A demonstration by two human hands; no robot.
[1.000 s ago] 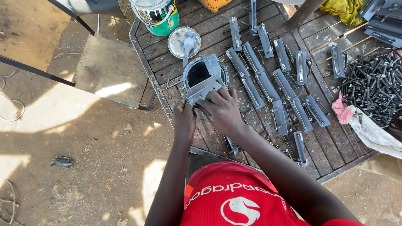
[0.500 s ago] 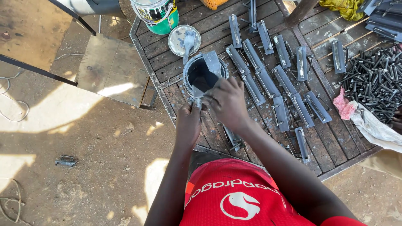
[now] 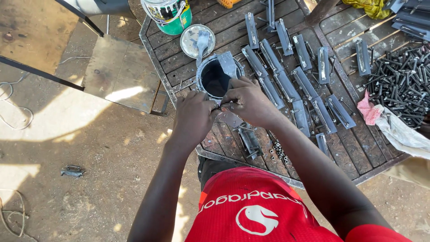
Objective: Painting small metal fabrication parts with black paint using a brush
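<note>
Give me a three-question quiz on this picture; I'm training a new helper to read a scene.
1. True or false: both hands are at the rim of the open paint can.
2. What lies on the round lid beyond the can? A) paintbrush B) hammer C) bolt
3. Fill in: the heap of dark bolts lies to the person's ____.

Key: 1 true, left hand and right hand meet there; 2 A; 3 right.

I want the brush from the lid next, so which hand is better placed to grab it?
Probably the right hand: it sits at the paint can's rim, nearer the brush than the left hand.
</note>
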